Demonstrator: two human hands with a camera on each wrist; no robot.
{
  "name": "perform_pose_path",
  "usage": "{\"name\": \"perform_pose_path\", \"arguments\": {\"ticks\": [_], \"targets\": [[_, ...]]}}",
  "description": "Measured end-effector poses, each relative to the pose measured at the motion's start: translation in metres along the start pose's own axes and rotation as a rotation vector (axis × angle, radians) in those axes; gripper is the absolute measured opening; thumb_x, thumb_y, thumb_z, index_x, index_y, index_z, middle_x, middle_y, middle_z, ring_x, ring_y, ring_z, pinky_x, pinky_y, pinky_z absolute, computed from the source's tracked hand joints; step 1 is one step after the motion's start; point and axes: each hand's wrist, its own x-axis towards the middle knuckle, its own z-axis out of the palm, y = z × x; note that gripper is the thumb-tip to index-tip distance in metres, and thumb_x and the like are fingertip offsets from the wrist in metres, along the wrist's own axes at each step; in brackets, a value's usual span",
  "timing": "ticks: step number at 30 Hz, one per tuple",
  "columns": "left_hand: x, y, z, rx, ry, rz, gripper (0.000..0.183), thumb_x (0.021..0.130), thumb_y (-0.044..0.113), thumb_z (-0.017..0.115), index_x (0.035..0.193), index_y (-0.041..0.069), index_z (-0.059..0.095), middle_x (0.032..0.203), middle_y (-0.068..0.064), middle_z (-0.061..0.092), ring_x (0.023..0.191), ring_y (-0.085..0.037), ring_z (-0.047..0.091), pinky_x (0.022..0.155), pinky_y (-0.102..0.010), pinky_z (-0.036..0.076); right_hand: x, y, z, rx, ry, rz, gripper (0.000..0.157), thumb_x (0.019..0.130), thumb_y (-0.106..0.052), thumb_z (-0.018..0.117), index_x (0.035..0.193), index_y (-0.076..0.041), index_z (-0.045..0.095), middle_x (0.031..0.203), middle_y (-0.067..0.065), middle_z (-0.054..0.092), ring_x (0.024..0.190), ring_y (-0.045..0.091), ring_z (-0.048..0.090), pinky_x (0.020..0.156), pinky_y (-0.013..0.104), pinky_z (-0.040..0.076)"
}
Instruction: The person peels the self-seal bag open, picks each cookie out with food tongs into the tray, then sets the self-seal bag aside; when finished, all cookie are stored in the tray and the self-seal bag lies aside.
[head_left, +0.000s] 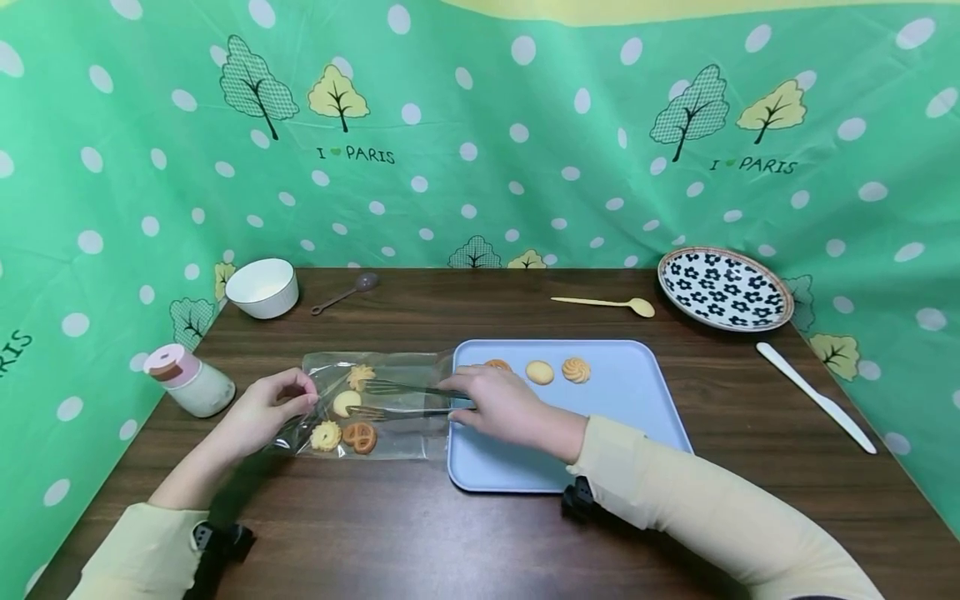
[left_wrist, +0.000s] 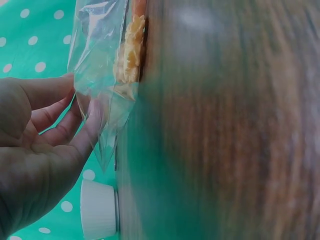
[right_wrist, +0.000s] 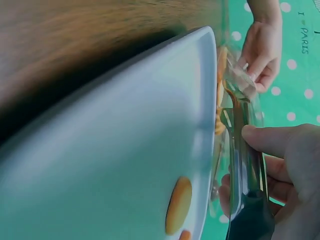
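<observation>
A clear plastic bag [head_left: 412, 442] lies left of the blue tray, with several cookies inside, among them a pretzel-shaped cookie [head_left: 360, 437] and a round cookie [head_left: 347, 404]. My left hand [head_left: 262, 412] pinches the bag's closed left end between thumb and fingers; the left wrist view shows the film [left_wrist: 102, 107] between them. My right hand [head_left: 502, 408] grips metal tongs [right_wrist: 242, 155] over the tray's left edge. Their fork-like tips reach into the bag near the cookies, spread apart. On the tray [head_left: 525, 471] lie an oval cookie [head_left: 539, 372], a swirl cookie [head_left: 576, 370] and a third cookie, partly hidden by my right hand.
Behind the bag are a white bowl [head_left: 262, 287] and a dark spoon [head_left: 345, 292]. A lidded jar [head_left: 191, 382] leans at the left. A pale yellow spoon [head_left: 607, 303], a flower-patterned plate [head_left: 723, 292] and a white knife [head_left: 817, 398] lie at the back and right.
</observation>
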Motion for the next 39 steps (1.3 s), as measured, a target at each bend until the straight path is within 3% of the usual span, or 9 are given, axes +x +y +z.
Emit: {"name": "perform_pose_path", "arguments": {"ticks": [9, 14, 19, 30, 33, 39], "targets": [[0.002, 0.001, 0.000, 0.001, -0.004, 0.001, 0.010, 0.094, 0.020, 0.059, 0.098, 0.010, 0.059, 0.088, -0.007, 0.060, 0.084, -0.022, 0.055, 0.072, -0.032, 0.045, 0.018, -0.012, 0.007, 0.002, -0.062, 0.037, 0.042, 0.088, -0.030, 0.067, 0.127, -0.016, 0.060, 0.123, -0.001, 0.061, 0.113, 0.016, 0.057, 0.083, 0.035, 0.051], [0.003, 0.002, -0.001, 0.003, -0.006, -0.002, 0.011, 0.094, 0.021, 0.059, 0.098, 0.010, 0.059, 0.088, -0.007, 0.060, 0.084, -0.022, 0.054, 0.072, -0.032, 0.044, 0.023, -0.013, 0.012, -0.031, -0.054, 0.033, 0.040, 0.089, -0.030, 0.066, 0.126, -0.016, 0.060, 0.123, -0.001, 0.061, 0.110, 0.017, 0.058, 0.075, 0.034, 0.052], [0.004, 0.002, -0.001, 0.005, 0.000, 0.004, 0.011, 0.094, 0.021, 0.060, 0.097, 0.011, 0.059, 0.089, -0.007, 0.060, 0.084, -0.021, 0.055, 0.070, -0.030, 0.044, 0.021, -0.012, 0.011, -0.030, -0.036, 0.026, 0.039, 0.089, -0.028, 0.066, 0.125, -0.016, 0.061, 0.124, -0.001, 0.060, 0.113, 0.018, 0.058, 0.083, 0.037, 0.051], [0.004, -0.001, 0.000, 0.007, 0.013, 0.017, 0.009, 0.093, 0.019, 0.061, 0.096, 0.011, 0.059, 0.088, -0.006, 0.060, 0.083, -0.020, 0.056, 0.069, -0.028, 0.045, -0.004, 0.000, -0.003, 0.007, 0.018, 0.016, 0.037, 0.086, -0.026, 0.069, 0.122, -0.017, 0.062, 0.115, -0.004, 0.064, 0.107, 0.015, 0.059, 0.091, 0.037, 0.045], [0.003, 0.000, 0.000, 0.001, 0.011, 0.019, 0.009, 0.093, 0.019, 0.061, 0.096, 0.011, 0.059, 0.089, -0.007, 0.060, 0.083, -0.020, 0.055, 0.070, -0.028, 0.045, -0.016, 0.005, -0.009, -0.006, 0.035, 0.016, 0.037, 0.086, -0.027, 0.070, 0.121, -0.017, 0.063, 0.111, -0.004, 0.065, 0.105, 0.014, 0.059, 0.088, 0.037, 0.046], [0.002, 0.000, 0.000, 0.001, 0.007, 0.020, 0.010, 0.093, 0.020, 0.060, 0.096, 0.010, 0.059, 0.090, -0.007, 0.060, 0.084, -0.022, 0.055, 0.070, -0.029, 0.044, -0.045, 0.016, -0.025, -0.010, 0.067, 0.047, 0.038, 0.083, -0.025, 0.073, 0.119, -0.014, 0.064, 0.119, 0.004, 0.065, 0.112, 0.021, 0.059, 0.091, 0.041, 0.047]]}}
